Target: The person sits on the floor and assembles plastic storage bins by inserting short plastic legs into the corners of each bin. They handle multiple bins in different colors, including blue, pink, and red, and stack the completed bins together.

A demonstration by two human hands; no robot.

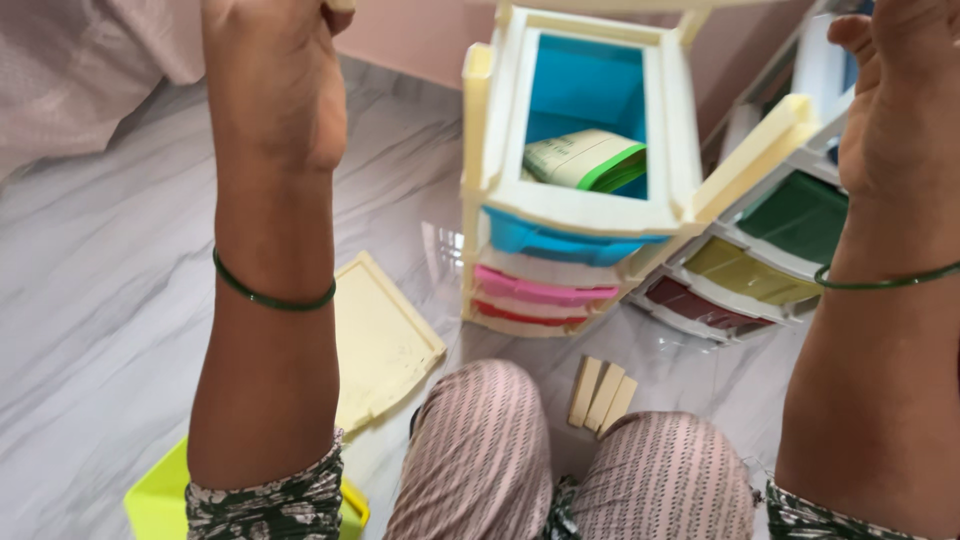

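Note:
Both my arms are raised in front of the camera, each with a thin green bangle at the wrist. My left hand (pixel 272 75) is closed at the top left, its fingers cut off by the frame edge; a sliver of cream plastic shows beside it. My right hand (pixel 895 90) is curled at the top right, next to a cream plastic bar (pixel 757 155). Between them stands a cream drawer tower (pixel 480 130) with a blue top drawer (pixel 585 85) holding a green-edged paper packet (pixel 585 158), and pink and red drawers below.
A second drawer unit (pixel 790 260) with green, olive and dark red drawers stands to the right. A cream flat panel (pixel 385 340) lies on the marble floor, several cream sticks (pixel 602 393) lie by my knees, and a yellow-green drawer (pixel 160 495) sits at bottom left.

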